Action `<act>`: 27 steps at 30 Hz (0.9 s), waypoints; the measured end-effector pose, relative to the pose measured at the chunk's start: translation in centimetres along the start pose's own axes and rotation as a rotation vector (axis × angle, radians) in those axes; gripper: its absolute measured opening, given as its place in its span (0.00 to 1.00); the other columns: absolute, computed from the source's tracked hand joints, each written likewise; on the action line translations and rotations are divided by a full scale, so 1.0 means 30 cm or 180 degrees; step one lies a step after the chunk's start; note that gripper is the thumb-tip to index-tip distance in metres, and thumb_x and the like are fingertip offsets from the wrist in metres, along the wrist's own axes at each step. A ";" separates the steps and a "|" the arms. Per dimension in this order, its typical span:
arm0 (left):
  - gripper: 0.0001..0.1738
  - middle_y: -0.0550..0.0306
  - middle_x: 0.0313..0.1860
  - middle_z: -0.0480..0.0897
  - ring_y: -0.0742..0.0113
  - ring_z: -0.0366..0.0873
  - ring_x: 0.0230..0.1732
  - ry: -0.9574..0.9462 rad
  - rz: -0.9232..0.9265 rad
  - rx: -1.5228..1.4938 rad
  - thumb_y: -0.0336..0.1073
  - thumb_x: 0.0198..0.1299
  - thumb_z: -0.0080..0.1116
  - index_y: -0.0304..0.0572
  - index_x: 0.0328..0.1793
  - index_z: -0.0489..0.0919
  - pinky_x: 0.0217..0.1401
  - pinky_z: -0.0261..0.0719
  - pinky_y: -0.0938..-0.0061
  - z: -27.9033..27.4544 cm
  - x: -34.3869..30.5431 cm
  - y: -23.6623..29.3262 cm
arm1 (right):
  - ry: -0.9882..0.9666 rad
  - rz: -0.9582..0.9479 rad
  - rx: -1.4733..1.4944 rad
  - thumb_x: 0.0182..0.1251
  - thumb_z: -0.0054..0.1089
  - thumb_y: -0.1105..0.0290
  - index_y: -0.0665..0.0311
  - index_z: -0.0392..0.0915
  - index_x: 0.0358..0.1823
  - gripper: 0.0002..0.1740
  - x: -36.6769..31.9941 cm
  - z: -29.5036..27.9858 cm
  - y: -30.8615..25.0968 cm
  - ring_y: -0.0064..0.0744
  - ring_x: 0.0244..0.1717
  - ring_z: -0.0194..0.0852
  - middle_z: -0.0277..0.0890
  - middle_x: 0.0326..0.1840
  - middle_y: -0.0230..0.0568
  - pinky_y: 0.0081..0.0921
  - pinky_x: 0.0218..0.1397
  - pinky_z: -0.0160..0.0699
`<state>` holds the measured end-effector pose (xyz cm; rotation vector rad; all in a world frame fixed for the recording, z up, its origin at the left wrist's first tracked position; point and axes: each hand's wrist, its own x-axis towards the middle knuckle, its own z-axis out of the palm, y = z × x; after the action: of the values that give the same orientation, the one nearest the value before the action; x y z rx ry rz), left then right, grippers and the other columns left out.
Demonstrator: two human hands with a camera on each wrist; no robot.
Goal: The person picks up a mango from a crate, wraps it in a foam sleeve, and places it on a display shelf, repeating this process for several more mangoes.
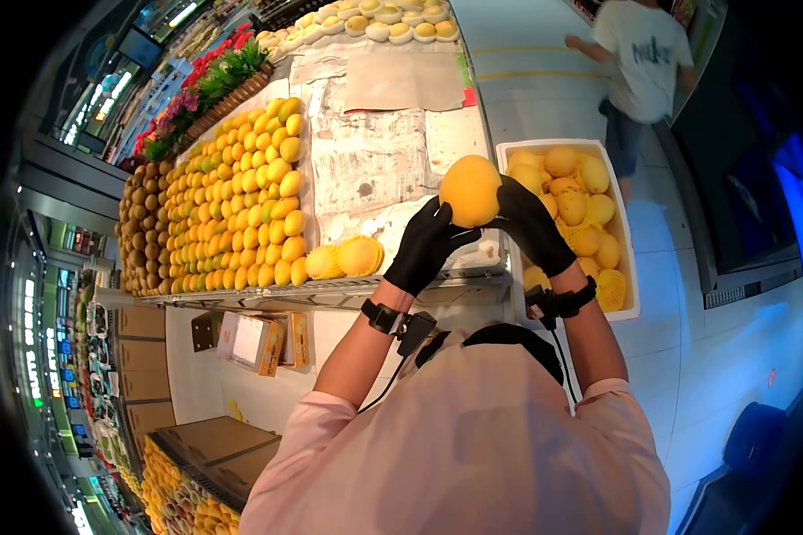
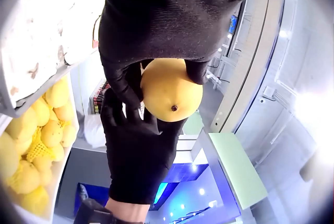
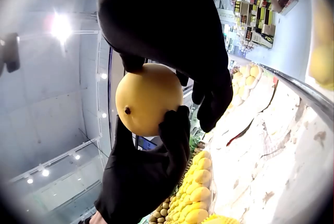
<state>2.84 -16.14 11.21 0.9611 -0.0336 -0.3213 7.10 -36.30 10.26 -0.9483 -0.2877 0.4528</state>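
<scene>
A large, smooth yellow mango (image 1: 470,190) is held up between both black-gloved hands, above the table's near right corner. My left hand (image 1: 426,244) grips its lower left side, fingers along the skin. From the right, my right hand (image 1: 531,223) holds it with curled fingers. The mango (image 2: 172,91) shows a dark stem spot in the left wrist view, and no net covers it. In the right wrist view, the same mango (image 3: 148,100) sits between the fingertips of the two gloves. Two mangoes in yellow foam nets (image 1: 360,256) lie at the table's front edge.
To the right stands a white foam crate (image 1: 629,259) of yellow mangoes, some netted. Rows of smaller mangoes (image 1: 241,196) and brown fruit (image 1: 141,214) fill the table's left. Paper sheets (image 1: 366,169) cover its middle. A person (image 1: 642,62) is in the aisle.
</scene>
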 end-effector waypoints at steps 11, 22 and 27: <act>0.28 0.49 0.55 0.81 0.68 0.82 0.47 0.1018 0.0720 0.2975 0.28 0.61 0.64 0.37 0.67 0.71 0.49 0.82 0.76 0.031 -0.002 0.065 | 0.0371 -0.0279 0.0398 0.73 0.59 0.63 0.61 0.57 0.73 0.32 0.037 0.037 0.055 0.42 0.64 0.71 0.65 0.67 0.46 0.40 0.59 0.83; 0.33 0.40 0.65 0.72 0.48 0.74 0.64 0.0299 -0.0074 -0.0364 0.49 0.73 0.51 0.35 0.73 0.60 0.67 0.76 0.56 -0.062 0.034 0.059 | -0.0008 -0.0388 0.0196 0.74 0.53 0.72 0.65 0.61 0.69 0.25 -0.024 0.029 -0.005 0.42 0.49 0.83 0.75 0.61 0.50 0.36 0.53 0.86; 0.36 0.37 0.71 0.64 0.43 0.63 0.72 -0.0398 -0.0452 -0.2167 0.49 0.71 0.51 0.33 0.75 0.56 0.77 0.62 0.50 -0.084 0.042 0.058 | 0.0301 -0.0185 -0.0538 0.73 0.54 0.71 0.71 0.74 0.56 0.15 -0.078 -0.072 0.011 0.34 0.43 0.84 0.82 0.50 0.46 0.29 0.46 0.86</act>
<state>4.89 -13.58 11.02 0.2675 0.0297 -0.4835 5.93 -38.83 8.69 -1.1201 -0.2698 0.3327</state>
